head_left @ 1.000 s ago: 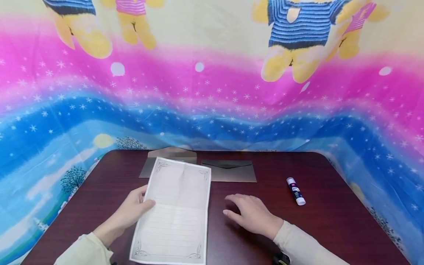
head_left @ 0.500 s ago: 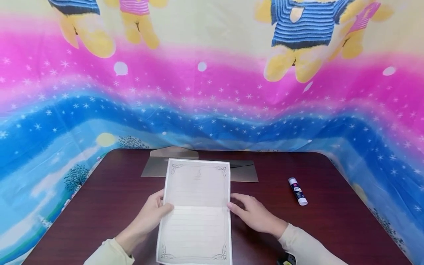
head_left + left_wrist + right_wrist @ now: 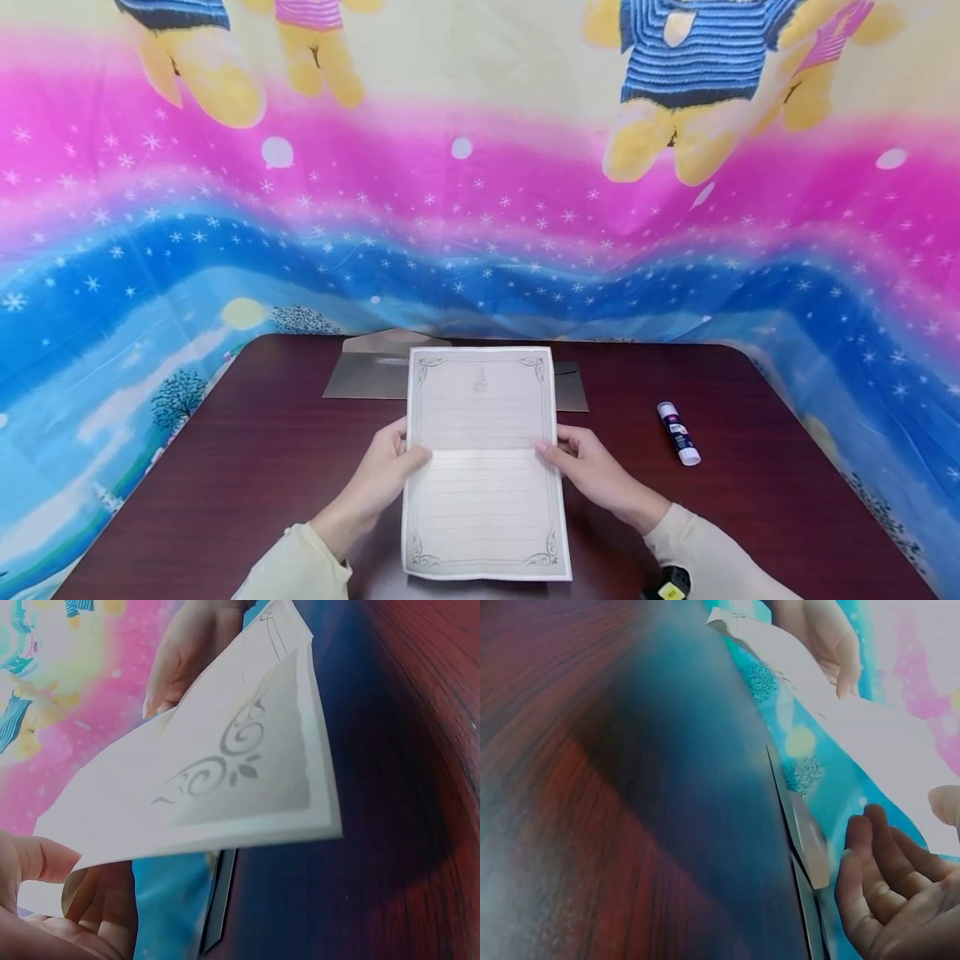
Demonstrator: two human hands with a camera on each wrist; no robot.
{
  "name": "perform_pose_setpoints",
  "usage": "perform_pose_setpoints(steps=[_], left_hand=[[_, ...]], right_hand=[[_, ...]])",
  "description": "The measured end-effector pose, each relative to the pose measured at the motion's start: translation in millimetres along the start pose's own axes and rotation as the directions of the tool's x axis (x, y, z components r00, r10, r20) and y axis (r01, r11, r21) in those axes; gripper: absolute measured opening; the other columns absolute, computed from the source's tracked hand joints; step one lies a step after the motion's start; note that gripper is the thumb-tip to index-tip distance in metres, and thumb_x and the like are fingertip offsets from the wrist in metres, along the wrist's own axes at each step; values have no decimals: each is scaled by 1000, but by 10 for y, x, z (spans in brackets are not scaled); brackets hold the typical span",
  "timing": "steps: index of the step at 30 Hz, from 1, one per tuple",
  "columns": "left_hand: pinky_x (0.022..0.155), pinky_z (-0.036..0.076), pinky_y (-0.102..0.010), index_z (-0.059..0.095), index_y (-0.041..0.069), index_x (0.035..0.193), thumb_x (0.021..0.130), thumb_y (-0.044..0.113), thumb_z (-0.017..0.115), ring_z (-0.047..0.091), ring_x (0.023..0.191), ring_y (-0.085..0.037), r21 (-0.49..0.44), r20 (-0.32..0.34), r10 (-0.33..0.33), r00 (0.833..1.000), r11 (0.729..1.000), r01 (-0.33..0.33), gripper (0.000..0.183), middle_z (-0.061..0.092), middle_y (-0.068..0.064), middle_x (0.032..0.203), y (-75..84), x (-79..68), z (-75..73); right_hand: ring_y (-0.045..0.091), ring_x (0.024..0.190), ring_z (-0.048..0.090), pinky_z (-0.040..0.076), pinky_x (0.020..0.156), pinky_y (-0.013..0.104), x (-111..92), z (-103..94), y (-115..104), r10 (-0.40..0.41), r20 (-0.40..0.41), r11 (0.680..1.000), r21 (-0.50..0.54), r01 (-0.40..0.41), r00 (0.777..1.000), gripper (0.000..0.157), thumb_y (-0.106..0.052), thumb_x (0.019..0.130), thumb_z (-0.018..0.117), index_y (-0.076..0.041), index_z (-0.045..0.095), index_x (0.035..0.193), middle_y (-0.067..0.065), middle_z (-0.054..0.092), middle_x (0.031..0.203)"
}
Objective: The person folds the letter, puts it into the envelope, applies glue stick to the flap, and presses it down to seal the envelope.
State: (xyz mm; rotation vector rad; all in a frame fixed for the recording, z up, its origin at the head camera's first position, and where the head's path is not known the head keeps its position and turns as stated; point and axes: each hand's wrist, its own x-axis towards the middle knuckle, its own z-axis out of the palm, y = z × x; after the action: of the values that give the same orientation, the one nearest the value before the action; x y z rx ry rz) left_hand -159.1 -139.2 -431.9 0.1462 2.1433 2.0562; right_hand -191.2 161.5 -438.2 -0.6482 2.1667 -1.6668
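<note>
A creased sheet of lined letter paper with scrolled corner ornaments is held up above the table, between both hands. My left hand pinches its left edge, thumb on the front and fingers behind. On the opposite edge, my right hand pinches the paper the same way, thumb in front. The left wrist view shows the sheet's ornamented corner bending forward over the table. In the right wrist view, the fingers of my right hand lie behind the sheet. Part of the envelopes is hidden by the paper.
An envelope with its flap raised lies at the back of the dark red table. Another envelope lies beside it, mostly covered from view. A glue stick lies at the right. A patterned cloth hangs behind.
The paper has moved right and straightened from its tilt. My right hand, apart from it a second ago, has come to its right edge and now pinches it.
</note>
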Motion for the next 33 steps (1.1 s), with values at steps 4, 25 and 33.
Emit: perform_pose_setpoints(steps=[4,25,33], left_hand=[[85,60,-36,43,-3,145,92,-3,46,75,98,-26,-9,-4,-2,1000,1000,2,53,71,-27,118,-21,48,56],[46,54,-28,47,-13,138,104,11,52,75,67,-17,51,110,71,991,996,-77,42,73,-33,99,-63,92,-9],[83,61,-34,39,-11,146,106,15,49,75,95,-13,-121,138,28,990,993,-11,49,72,-24,118,-32,86,-83]], right_hand=[[11,97,74,58,85,25,-21,-38,28,0,1,1000,19,0,1000,46,-22,107,50,11,50,140,27,70,119],[14,99,75,59,84,29,-64,-127,101,98,-30,984,152,-92,995,51,-26,108,49,10,46,144,21,72,120],[11,106,72,59,86,28,-88,-171,89,30,79,938,343,-55,996,51,-20,109,44,12,34,148,0,75,120]])
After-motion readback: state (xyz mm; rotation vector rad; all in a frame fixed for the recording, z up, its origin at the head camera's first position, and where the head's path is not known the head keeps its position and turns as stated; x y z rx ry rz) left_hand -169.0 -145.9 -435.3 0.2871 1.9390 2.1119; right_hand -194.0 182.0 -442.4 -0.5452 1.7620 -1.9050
